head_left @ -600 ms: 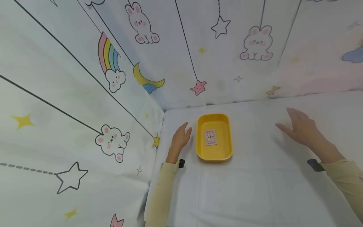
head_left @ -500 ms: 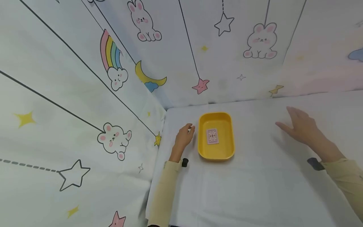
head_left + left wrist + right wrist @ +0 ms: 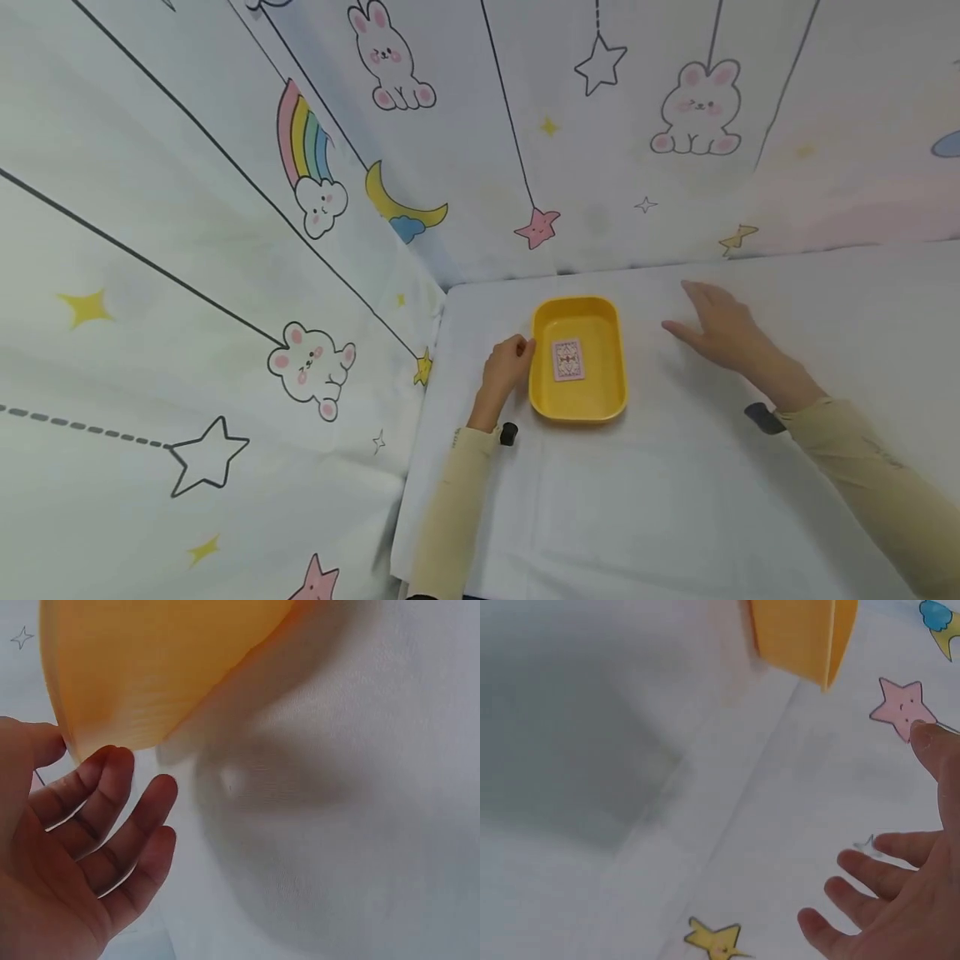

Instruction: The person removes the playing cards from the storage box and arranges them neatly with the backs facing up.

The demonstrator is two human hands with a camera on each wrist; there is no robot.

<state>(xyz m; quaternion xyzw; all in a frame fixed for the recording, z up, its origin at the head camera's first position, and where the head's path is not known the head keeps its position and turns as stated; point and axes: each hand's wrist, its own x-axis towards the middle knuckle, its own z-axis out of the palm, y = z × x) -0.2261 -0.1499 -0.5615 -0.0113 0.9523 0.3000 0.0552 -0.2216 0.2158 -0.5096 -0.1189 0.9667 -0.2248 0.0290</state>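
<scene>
The yellow tray [image 3: 603, 375] sits on the white surface [image 3: 645, 500], a patterned card [image 3: 568, 360] lying flat inside it, left of the middle. The left hand [image 3: 508, 367] is at the tray's left rim, fingers bent, with thumb and forefinger close about the edge; whether they pinch it I cannot tell. The right hand [image 3: 723, 329] is held open to the tray's right, well apart from it, thumb spread from the fingers. Behind stands a cartoon-printed backdrop [image 3: 600, 167]
</scene>
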